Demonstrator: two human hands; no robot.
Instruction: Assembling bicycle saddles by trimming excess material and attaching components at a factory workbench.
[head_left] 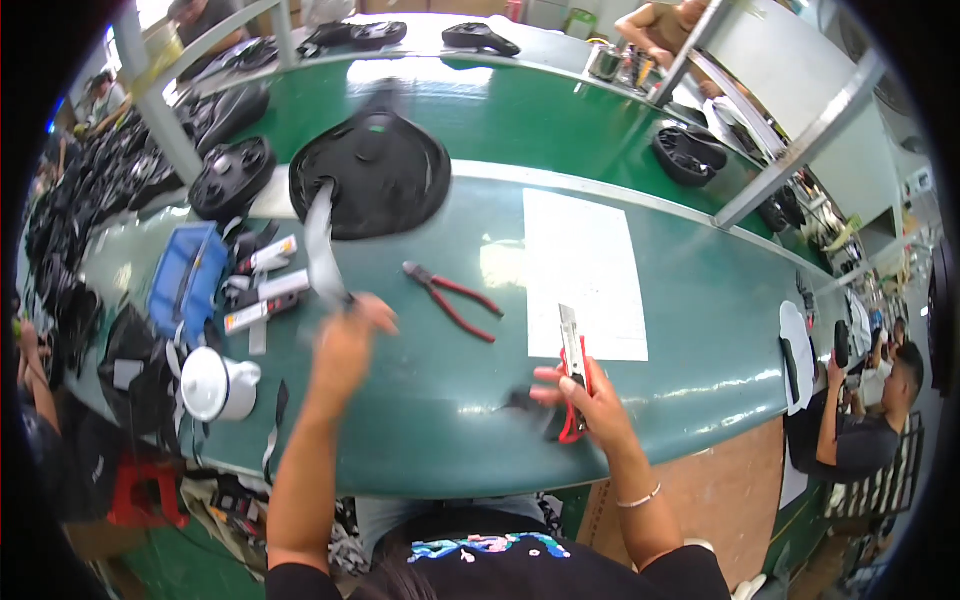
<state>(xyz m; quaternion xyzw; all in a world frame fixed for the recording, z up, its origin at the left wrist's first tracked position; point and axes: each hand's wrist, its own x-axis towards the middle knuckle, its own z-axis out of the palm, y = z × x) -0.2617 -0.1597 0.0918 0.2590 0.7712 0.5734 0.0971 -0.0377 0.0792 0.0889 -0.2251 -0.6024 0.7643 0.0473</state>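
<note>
My left hand (345, 350), blurred by motion, is closed on the lower end of a pale grey strip (320, 250). The strip's upper end meets a black bicycle saddle (400, 190), which lies across the table's far edge, nose pointing away. In my right hand (600, 405) is a red utility knife (574, 375), its long blade out and pointing away from me over a white printed sheet (585, 250). A blurred dark piece (530, 405) sits beside that hand. Between my hands lie cutting pliers (455, 300) with red handles.
On the left stand a blue bin (185, 280), several white boxes (268, 290) and a white lidded mug (205, 385). Beyond the table runs a green conveyor belt (540, 115) carrying black saddles (688, 152). Metal posts (800, 140) rise beside it. Other people work around.
</note>
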